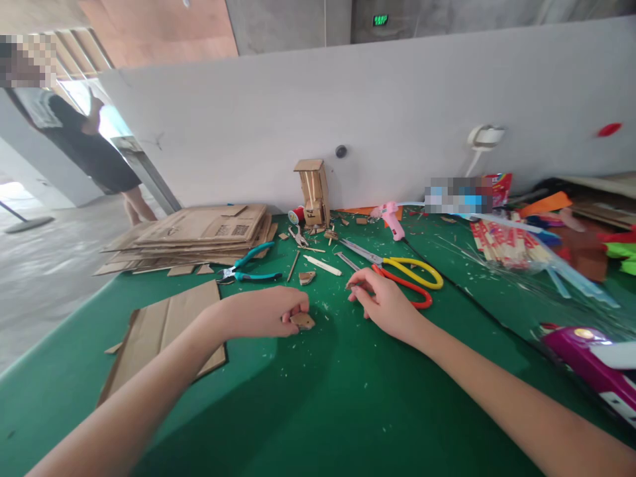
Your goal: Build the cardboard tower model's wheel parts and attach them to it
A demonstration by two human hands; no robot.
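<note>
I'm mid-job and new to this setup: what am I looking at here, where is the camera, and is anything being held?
There is no machine: one camera worn on a person's head looks forward and down at their two bare hands. The left hand holds a small cardboard piece at the green table. The right hand rests beside the yellow-handled scissors, fingertips pinched; whether they hold anything is too small to tell. Also on the table: teal pliers, a cardboard stack, a small cardboard model, a pink glue gun. Another person stands far left.
</note>
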